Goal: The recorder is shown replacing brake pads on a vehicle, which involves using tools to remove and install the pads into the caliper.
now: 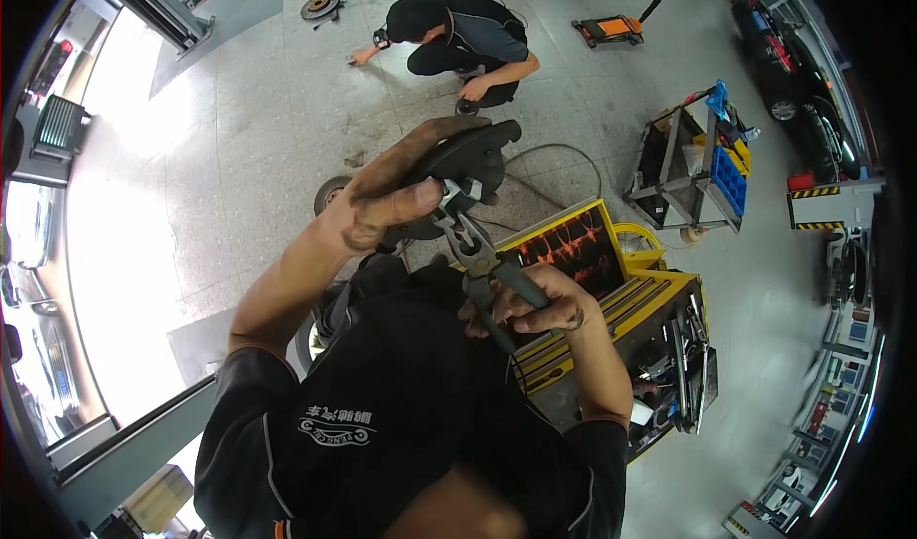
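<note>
My left hand (387, 190) grips a black curved plate that looks like a brake pad (480, 157), raised in front of me. Its thumb presses beside a small silver metal clip (462, 195) at the pad's lower edge. My right hand (546, 300) is wrapped around the dark grey handles of a pair of pliers (482, 261). The jaws point up and left and meet the clip; whether they bite on it, I cannot tell. Dark smudges mark the fingers of both hands. Part of the pad is hidden behind my left hand.
Ahead, a co-worker (468, 38) crouches, one hand on the floor. A yellow tool chest (659, 295) with tools on top stands close on my right, a tool cart (683, 162) beyond it. An orange floor jack (608, 31) and a brake disc (321, 6) lie farther off.
</note>
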